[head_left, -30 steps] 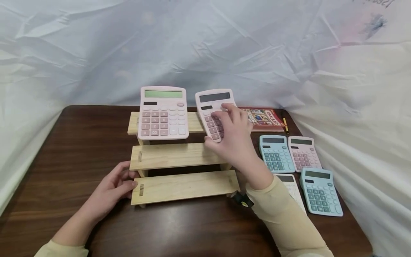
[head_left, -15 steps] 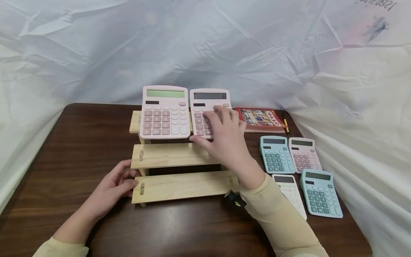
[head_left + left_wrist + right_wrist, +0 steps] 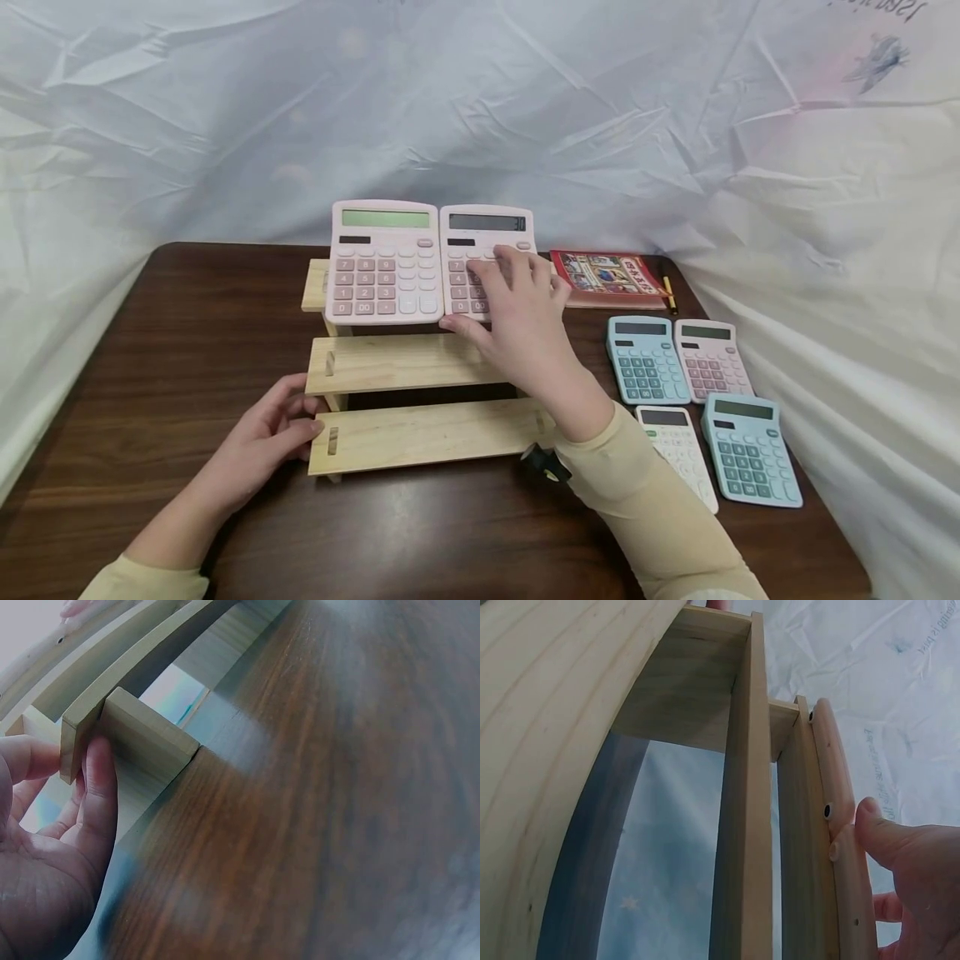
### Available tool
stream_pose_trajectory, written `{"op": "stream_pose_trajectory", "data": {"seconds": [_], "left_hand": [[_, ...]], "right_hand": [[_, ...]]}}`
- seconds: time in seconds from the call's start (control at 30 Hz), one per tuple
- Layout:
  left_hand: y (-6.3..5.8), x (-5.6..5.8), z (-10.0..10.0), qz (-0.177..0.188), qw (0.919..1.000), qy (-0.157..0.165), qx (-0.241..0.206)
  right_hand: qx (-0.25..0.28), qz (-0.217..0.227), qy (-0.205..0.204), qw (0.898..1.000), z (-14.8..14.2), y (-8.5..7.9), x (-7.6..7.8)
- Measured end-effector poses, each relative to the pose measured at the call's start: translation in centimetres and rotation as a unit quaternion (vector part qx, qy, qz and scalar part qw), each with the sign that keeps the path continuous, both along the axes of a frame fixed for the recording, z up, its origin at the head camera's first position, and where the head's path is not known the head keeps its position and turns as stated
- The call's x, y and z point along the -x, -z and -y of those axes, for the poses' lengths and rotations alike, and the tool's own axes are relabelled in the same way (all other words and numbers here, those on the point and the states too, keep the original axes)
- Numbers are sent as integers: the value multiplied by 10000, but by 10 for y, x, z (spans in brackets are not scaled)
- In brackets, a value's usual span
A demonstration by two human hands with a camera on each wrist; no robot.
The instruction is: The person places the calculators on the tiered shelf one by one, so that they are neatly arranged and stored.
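A three-tier wooden rack stands on the brown table. On its top tier a pink calculator leans at the left, with a second pink calculator beside it, their edges meeting. My right hand holds the second one: the thumb lies at its lower left corner, and the fingers rest over its keys, hiding its right part. In the right wrist view, the thumb touches the calculator edge. My left hand pinches the left end of the lowest board, thumb on one face and fingers behind, as the left wrist view shows.
To the right lie two blue calculators, another pink calculator and a white calculator. A red book and a yellow pen lie behind them. White cloth surrounds the table.
The second pink calculator has shifted left and straightened from its tilt, closing up against the first; my right hand moved left with it. Its display now reads 30. The left hand stays put.
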State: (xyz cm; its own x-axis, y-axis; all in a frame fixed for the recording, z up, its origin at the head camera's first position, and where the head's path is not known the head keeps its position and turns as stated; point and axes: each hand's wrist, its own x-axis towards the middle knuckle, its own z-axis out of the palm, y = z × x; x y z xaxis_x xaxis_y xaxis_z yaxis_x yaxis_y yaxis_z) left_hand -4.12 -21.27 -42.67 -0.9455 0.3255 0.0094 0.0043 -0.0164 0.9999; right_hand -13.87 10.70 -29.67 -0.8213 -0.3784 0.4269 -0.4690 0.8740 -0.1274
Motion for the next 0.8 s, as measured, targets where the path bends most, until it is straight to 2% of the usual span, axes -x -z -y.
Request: {"op": "stream_pose_trajectory", "data": {"seconds": [0.23,0.37,0.53,0.67,0.8], "left_hand": [[0,0,0,-13,10000,-1,7],[0,0,-1,6,10000,-20,54],[0,0,0,74,10000,-16,-23],[1,0,-1,153,9997,15,-196],[4,1,-2,212,9995,10,-246]], "right_hand": [[91,50,-206,9997,-6,1,1],[498,-101,-585,9970,-21,7,0],[978,-305,-937,9903,-53,18,-8],[1135,-269,-934,9888,-82,25,-19],[1002,131,-606,9930,-113,38,-33]]}}
